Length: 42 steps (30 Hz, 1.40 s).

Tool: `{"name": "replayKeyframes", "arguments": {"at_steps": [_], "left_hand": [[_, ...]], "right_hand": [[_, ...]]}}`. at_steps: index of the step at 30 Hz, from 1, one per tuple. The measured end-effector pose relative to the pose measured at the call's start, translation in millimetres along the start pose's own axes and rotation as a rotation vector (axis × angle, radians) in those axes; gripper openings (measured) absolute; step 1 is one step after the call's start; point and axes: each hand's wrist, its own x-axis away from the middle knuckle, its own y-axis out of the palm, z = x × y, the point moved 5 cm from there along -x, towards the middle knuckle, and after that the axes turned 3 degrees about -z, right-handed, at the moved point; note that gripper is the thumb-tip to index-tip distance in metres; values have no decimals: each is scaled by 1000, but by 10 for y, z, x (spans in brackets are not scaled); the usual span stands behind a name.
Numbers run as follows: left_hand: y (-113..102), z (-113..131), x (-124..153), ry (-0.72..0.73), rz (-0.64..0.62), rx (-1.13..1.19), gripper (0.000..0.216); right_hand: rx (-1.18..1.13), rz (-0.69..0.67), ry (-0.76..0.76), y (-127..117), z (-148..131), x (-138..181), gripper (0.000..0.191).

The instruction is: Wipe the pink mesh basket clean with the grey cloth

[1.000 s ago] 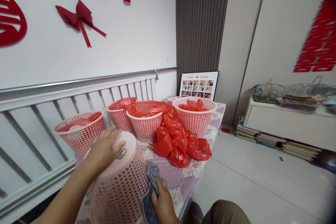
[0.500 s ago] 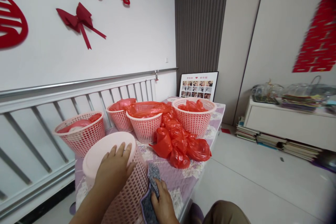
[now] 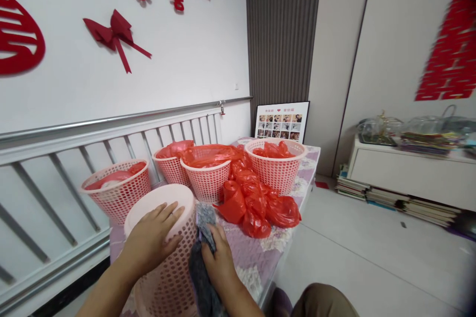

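Note:
A pink perforated plastic basket [image 3: 169, 270] stands upside down on the near part of the table, its solid base facing up. My left hand [image 3: 154, 235] lies on the base's near edge with its fingers stretched out. A grey cloth [image 3: 205, 215] with purple edging is gripped in my right hand [image 3: 220, 260]. The cloth's upper end touches the basket's right side near the base, and its darker lower part hangs down below my fingers.
Several pink baskets [image 3: 206, 183] with red plastic bags inside stand behind. A pile of red bags [image 3: 255, 208] lies on the flowered tablecloth [image 3: 248, 277]. The white radiator [image 3: 67, 188] runs along the left; a low white cabinet [image 3: 405, 168] stands at the right.
My right hand has moved the cloth up and left along the basket's side. The basket appears slightly shifted to the right, with my left hand still on its base.

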Motion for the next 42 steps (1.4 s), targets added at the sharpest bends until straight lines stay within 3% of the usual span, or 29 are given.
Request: {"name": "replayKeyframes", "arguments": {"at_steps": [3,6,14,17,20,26,29,33,38,42], "left_hand": [[-23,24,5,1,10,7,57],[-37,40,2,-10,5,14,53],[-44,75,-3,-66,-47,18,62],[-55,86,-8,-70,-42,17,62],[-53,84,-13,-70,-30,18,61],[-42,66,-8,-69,-20,8,61],[-37,63,0,-64,-10,0,61],[-39,70,-1,-54,4,3,60],[-58,83,-16,-58,-12,9,60],[-56,86,-17,-66,-15,9,60]], "right_hand": [[39,-62,-125,53,-436,-304,53],[48,-110,-150,150,-484,-389,56],[-4,-25,184,226,768,123,54],[0,-41,234,180,936,174,50],[-21,-57,190,166,731,-43,48],[-92,-74,-38,139,-149,-752,44],[-96,-91,-75,166,-241,-923,44],[-88,-99,4,260,168,-806,42],[-49,-71,151,262,791,-271,39],[-11,-1,243,261,987,38,41]]}}
